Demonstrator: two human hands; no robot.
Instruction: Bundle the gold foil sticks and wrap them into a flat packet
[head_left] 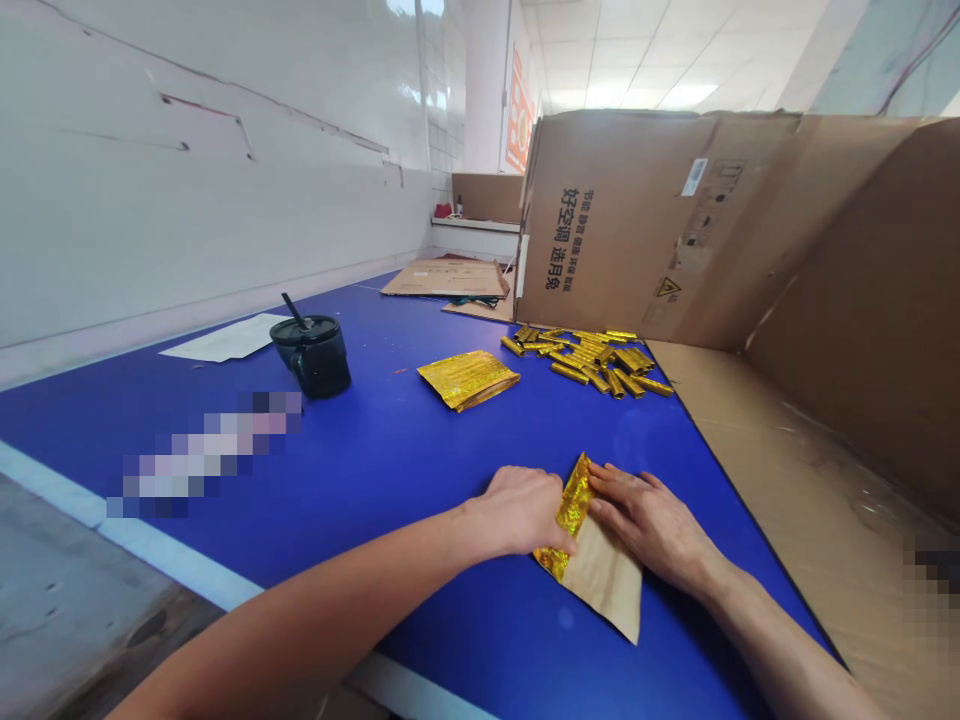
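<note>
A sheet of gold foil paper (607, 582) lies at an angle in front of me, its plain tan side up. Along its left edge a shiny gold strip (576, 503) is folded over. My left hand (525, 508) is curled closed at this folded edge, with the thumb on the gold strip. Flat on the sheet's upper right side rests my right hand (656, 515), fingers stretched out and their tips by the fold. Beyond my hands is a flat stack of gold foil paper (470, 380). A heap of small rolled gold paper pieces (592, 358) lies farther back to the right.
A dark lidded mug (322, 360) with a straw stands at left, near a white paper (225, 338). Flattened cardboard (446, 277) lies at the back of the blue table (390, 455). A large open cardboard box (637, 225) borders the right side. Something pixelated lies at left.
</note>
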